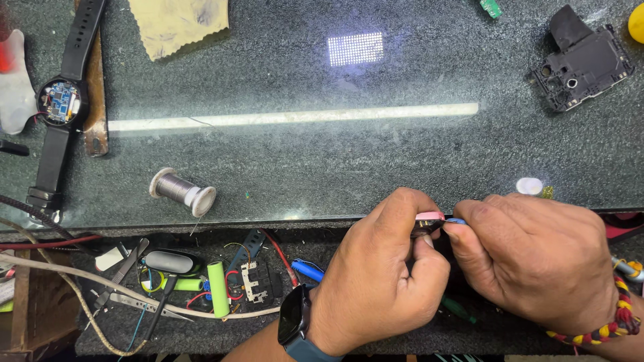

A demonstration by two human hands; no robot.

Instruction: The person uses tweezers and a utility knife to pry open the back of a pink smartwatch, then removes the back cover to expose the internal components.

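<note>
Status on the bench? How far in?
Done: round watch lies opened, circuit board showing. In hand: left hand pinches a small pink-edged part; right hand presses a blue tool against it. Left: black frame untouched, nothing reassembled.

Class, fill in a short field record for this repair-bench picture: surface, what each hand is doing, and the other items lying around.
Surface: dark glass-topped bench
Left hand: pinches a small pink-edged device; dark smartwatch on the wrist
Right hand: presses a small blue tool against the device; braided thread band at the wrist
Far left: opened round watch with its circuit board showing
Centre left: spool of wire
Top right: black phone frame part
Lower tray: green cylindrical cell, tweezers, loose wires
</note>
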